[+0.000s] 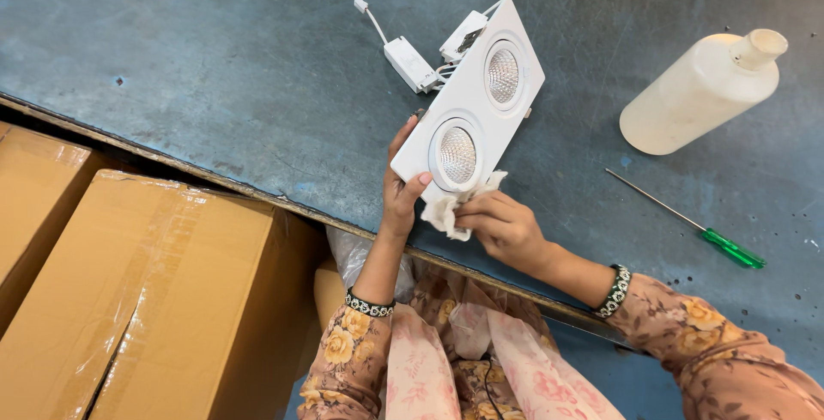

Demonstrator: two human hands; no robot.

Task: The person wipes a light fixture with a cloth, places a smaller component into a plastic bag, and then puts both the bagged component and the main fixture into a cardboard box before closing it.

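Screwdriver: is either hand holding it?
No, the green-handled screwdriver lies on the table, apart from both hands.

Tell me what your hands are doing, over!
Left hand grips white twin-lamp fitting. Right hand presses white cloth on its lower edge. Nothing blocking.

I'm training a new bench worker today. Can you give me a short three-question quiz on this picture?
1. True or false: the left hand holds the white twin-spot light fitting by its lower corner.
2. What does the right hand press to the fitting? A) white cloth B) green-handled screwdriver C) white plastic bottle
3. Fill in: the bottle lies on its ____ on the blue table.

Key: 1 true; 2 A; 3 side.
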